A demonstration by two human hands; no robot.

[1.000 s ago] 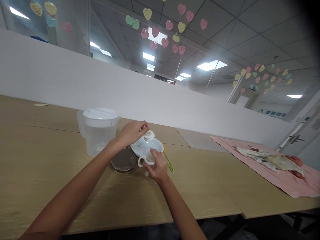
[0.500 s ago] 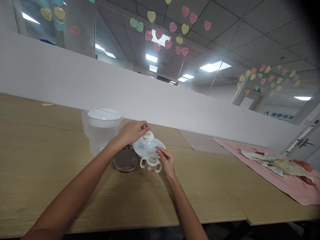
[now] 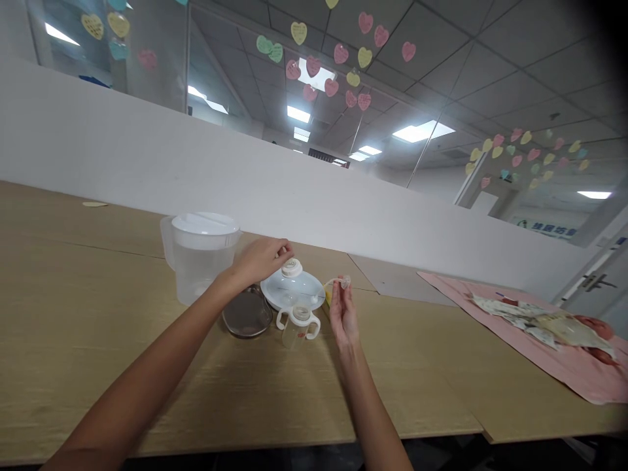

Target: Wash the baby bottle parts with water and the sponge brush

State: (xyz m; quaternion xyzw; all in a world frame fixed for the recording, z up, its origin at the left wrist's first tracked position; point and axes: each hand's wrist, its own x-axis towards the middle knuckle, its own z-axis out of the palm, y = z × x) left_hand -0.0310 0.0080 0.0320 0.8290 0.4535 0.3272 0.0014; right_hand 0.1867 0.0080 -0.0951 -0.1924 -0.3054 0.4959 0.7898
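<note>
My left hand [image 3: 267,256] is closed on a white bottle collar [image 3: 292,267] with a teat in it, held over the far side of a white bowl [image 3: 279,294]. To the right of the bowl, my right hand [image 3: 345,314] is turned palm up. Its fingers pinch a clear silicone straw piece [image 3: 346,282], whose thin tube runs left towards the bowl and ends in a small weight. In front of the bowl stands a baby bottle [image 3: 294,334] with two white handles and its neck uncovered.
A clear pitcher [image 3: 203,265] with a white lid stands at left. Beside the bowl lies a dark, shiny shallow container [image 3: 248,313]. Something yellow [image 3: 328,298] peeks out behind my right hand. A doll [image 3: 564,325] in a cloth lies on a pink mat [image 3: 574,376] at right. A white wall [image 3: 275,176] backs the table.
My right hand has moved right, away from the bottle's mouth, and turned palm up with the straw piece and its tube. My left hand has stayed over the bowl with the collar.
</note>
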